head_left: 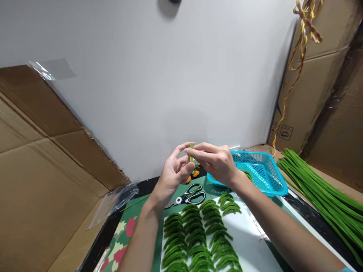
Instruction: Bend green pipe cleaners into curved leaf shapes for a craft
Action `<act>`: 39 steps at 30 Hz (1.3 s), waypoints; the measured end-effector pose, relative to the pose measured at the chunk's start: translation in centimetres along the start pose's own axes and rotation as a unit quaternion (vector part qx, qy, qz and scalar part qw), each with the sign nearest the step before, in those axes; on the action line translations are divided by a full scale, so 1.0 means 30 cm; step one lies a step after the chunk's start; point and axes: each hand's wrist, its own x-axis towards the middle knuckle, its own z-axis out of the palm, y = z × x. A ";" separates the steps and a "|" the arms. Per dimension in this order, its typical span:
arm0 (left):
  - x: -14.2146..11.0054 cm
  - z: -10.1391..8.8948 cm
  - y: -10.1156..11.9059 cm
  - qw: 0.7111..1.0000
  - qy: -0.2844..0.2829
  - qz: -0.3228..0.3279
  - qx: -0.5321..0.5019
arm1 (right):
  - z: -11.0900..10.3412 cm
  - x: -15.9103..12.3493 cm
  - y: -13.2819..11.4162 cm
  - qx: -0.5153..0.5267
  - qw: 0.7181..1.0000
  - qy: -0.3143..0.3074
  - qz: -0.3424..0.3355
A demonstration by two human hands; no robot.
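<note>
A short green pipe cleaner piece stands upright between my two hands, above the work surface. My left hand pinches it between thumb and fingertips, one end near each. From the other side, my right hand closes its fingertips on the middle of the same piece. Below, curved green pipe cleaner pieces lie in rows on a white sheet. Black-and-white scissors rest on the green mat just behind the rows, beneath my hands.
A blue perforated basket with some green pieces stands behind my right forearm. Long green pipe cleaners lie bundled at the right. Small orange items sit behind the scissors. Cardboard panels flank the white wall; a yellow twisted cord hangs right.
</note>
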 end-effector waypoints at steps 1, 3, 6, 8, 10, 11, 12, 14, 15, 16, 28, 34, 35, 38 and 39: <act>0.000 0.000 -0.001 1.000 0.000 0.004 0.002 | 0.002 0.000 0.000 0.005 1.000 0.023 -0.015; 0.001 0.001 0.000 1.000 0.006 0.010 0.003 | 0.006 0.001 0.000 0.011 0.998 0.051 -0.036; 0.000 0.003 0.006 1.000 0.022 0.013 0.003 | 0.005 0.007 -0.003 0.019 0.997 0.069 -0.038; -0.002 0.004 0.013 1.000 0.030 0.011 0.002 | 0.002 0.012 -0.008 0.041 0.997 0.066 -0.020; -0.004 0.002 0.019 0.999 0.039 0.013 0.000 | -0.002 0.017 -0.014 0.085 0.995 0.052 0.008; -0.005 0.001 0.021 0.999 0.045 0.017 -0.002 | -0.004 0.018 -0.018 0.113 0.992 0.043 0.022; -0.006 0.000 0.022 0.998 0.051 0.022 -0.003 | -0.006 0.019 -0.021 0.142 0.989 0.036 0.035; -0.006 -0.002 0.023 0.998 0.056 0.029 -0.003 | -0.010 0.021 -0.029 0.198 0.978 0.028 0.057; -0.006 -0.003 0.023 0.998 0.056 0.031 -0.004 | -0.013 0.021 -0.032 0.224 0.972 0.028 0.069; -0.006 -0.003 0.022 0.998 0.054 0.031 -0.005 | -0.016 0.022 -0.035 0.249 0.965 0.027 0.082; -0.002 -0.007 0.018 0.997 0.058 0.043 -0.007 | -0.040 0.035 -0.040 0.380 0.909 -0.040 0.166; -0.005 -0.006 0.022 0.997 0.056 0.046 -0.002 | -0.046 0.038 -0.034 0.386 0.906 -0.039 0.171; -0.005 -0.006 0.023 0.997 0.058 0.047 -0.002 | -0.047 0.038 -0.033 0.384 0.908 -0.035 0.167; -0.003 -0.006 0.024 0.997 0.067 0.048 -0.005 | -0.047 0.040 -0.029 0.373 0.916 -0.019 0.149; -0.002 -0.006 0.024 0.996 0.069 0.049 -0.006 | -0.046 0.040 -0.028 0.368 0.919 -0.014 0.143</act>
